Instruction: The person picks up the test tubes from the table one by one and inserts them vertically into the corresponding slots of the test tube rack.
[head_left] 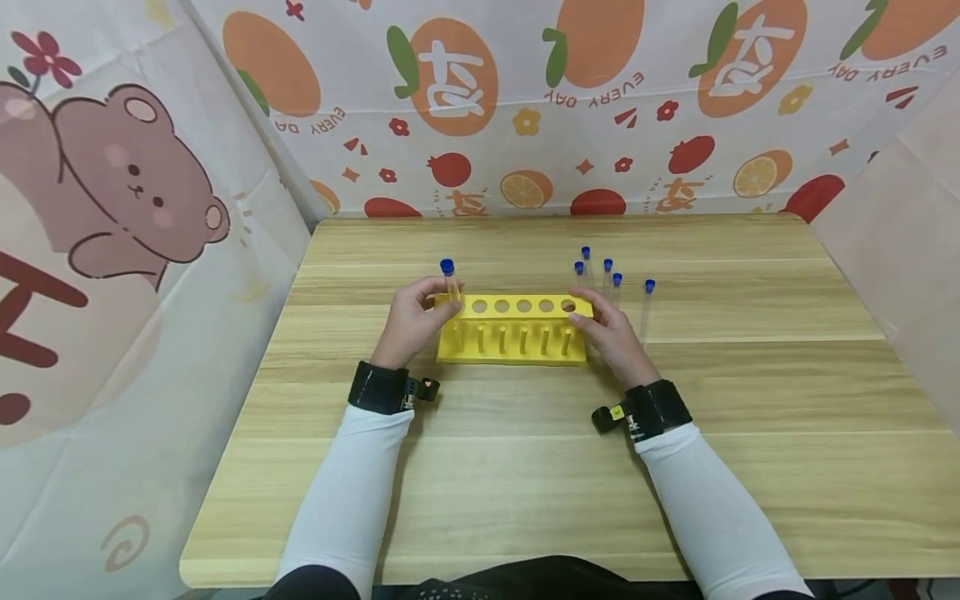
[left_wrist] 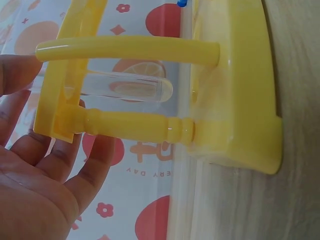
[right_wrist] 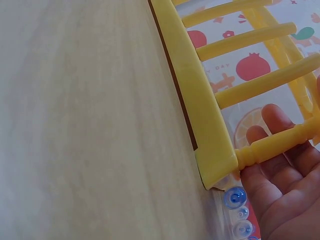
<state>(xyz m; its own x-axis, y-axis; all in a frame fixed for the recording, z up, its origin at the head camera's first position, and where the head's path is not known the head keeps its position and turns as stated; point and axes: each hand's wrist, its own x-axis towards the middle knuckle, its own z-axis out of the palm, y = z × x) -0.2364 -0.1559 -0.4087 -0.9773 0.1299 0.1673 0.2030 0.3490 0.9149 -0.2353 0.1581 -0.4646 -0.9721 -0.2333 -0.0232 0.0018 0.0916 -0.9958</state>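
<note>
A yellow test tube rack (head_left: pixel 512 342) is held at its two ends, near the middle of the wooden table. My left hand (head_left: pixel 415 319) grips its left end, thumb in front and fingers behind the top plate. A clear test tube (head_left: pixel 452 286) with a blue cap stands in the leftmost hole; its rounded bottom (left_wrist: pixel 162 90) shows below the top plate in the left wrist view. At the right end, my right hand (head_left: pixel 617 333) grips the rack, fingers behind the end post (right_wrist: pixel 277 143). The other top holes hold no tubes.
Several blue-capped clear tubes stand upright behind and right of the rack, one test tube (head_left: pixel 647 308) farther right than the others. The wooden table (head_left: pixel 517 483) meets a fruit-print cloth (head_left: pixel 480 175) at the back. A bear-print cloth (head_left: pixel 135 333) hangs at the left.
</note>
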